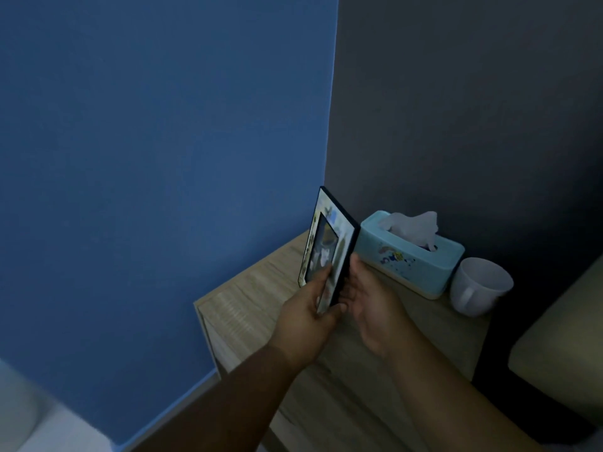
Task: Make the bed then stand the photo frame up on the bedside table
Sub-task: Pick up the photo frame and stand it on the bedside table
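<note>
Both hands hold the frame point(328, 247) upright over the desk point(248, 298), near its back middle, just left of the tissue box point(409, 256). Can't tell if the frame's bottom edge touches the desk; the hands hide it. Left hand point(305, 316) has its grip clamped on the frame's lower near corner, thumb across the picture side, fingers behind. Right hand point(370, 305) sits at the back of the frame, fingers curled against its dark rear edge; grip looks closed on the frame, though the contact is partly hidden. Frame faces left toward the blue wall point(163, 158), picture side blurred. Tissue box stands along the desk's back edge by the dark wall point(473, 109), a tissue sticking out on top. White mug point(479, 285) stands at the desk's back right corner, just beside the box. Bed point(561, 353) edge shows past the desk's right side.
</note>
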